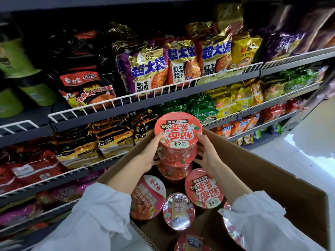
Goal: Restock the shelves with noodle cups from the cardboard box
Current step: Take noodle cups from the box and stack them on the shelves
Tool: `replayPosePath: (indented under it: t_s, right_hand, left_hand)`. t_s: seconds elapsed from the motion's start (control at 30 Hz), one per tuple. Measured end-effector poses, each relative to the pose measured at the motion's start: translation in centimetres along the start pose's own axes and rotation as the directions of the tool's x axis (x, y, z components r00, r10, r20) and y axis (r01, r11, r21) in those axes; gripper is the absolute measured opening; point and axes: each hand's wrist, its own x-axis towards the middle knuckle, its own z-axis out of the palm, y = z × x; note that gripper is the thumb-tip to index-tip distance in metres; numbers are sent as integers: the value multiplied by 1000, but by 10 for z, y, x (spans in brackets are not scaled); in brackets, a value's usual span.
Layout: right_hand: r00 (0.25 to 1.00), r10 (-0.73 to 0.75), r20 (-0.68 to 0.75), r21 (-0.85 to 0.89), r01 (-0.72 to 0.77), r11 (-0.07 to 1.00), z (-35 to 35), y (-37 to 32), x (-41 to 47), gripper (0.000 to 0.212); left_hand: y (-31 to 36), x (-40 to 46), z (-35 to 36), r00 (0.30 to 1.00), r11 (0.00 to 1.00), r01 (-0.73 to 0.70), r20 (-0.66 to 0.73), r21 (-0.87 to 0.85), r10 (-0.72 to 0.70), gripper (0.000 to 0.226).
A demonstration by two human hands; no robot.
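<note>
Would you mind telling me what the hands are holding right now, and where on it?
Both hands, left and right, hold a stack of red noodle cups by its opposite sides, just under the top cup's lid.

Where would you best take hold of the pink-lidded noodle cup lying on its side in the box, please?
Probably by its side wall, just below the lid rim. The pink-lidded cup lies tilted against the left wall of the cardboard box, lid facing up and right. Coming from above with the left hand, fingers across the wall, seems easiest; the silver-lidded cup crowds its right.
</note>
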Motion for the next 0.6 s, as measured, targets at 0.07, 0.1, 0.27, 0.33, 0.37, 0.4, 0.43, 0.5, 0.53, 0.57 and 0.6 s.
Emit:
replayPosePath:
  t_s: [0.07, 0.1, 0.27, 0.33, 0.37, 0.4, 0.43, 0.5, 0.53, 0.57, 0.6]
  right_hand:
    - [1000, -18, -16, -16, 18, 1000, 0, -1, -6, 24]
    - [999, -25, -26, -28, 25, 999, -1, -1, -9, 28]
    - [994, -93, -60, -68, 89, 994, 7, -15, -34, 31]
    - [987, -150, -66, -84, 144, 986, 14, -27, -48, 41]
    - [982, -174, -67, -92, 167, 982, 18, -33, -56, 42]
    - [978, -198, -63, -95, 191, 977, 22, -38, -66, 39]
    - [975, -216, -54, -94, 210, 973, 26, -44, -75, 32]
    - [965, -258, -35, -92, 254, 963, 39, -54, -96, 23]
    - [959, -282, -24, -96, 279, 956, 46, -58, -107, 22]
    - [953, -303, -14, -99, 300, 949, 55, -61, -117, 23]
    - [947, -320, -5, -99, 318, 943, 63, -63, -127, 23]
  left_hand:
    - [-2, -4, 1, 999, 999, -26, -19, 21, 26, 36]
    - [-3, -7, 2, 999, 999, -36, -22, 34, 37, 35]
    - [5, -36, 2, 991, 990, -125, -27, 61, 127, 34]
    - [12, -53, -2, 984, 982, -172, -29, 75, 174, 32]
    - [17, -62, -4, 981, 978, -191, -26, 79, 194, 30]
    - [21, -72, -7, 977, 975, -210, -18, 75, 212, 29]
    - [25, -82, -11, 973, 972, -228, -10, 65, 229, 29]
    - [33, -103, -22, 964, 963, -266, -3, 51, 266, 30]
    - [36, -115, -28, 957, 956, -288, 0, 56, 289, 32]
    - [39, -125, -35, 951, 949, -310, 5, 63, 310, 34]
    - [42, -135, -43, 944, 942, -329, 4, 64, 330, 36]
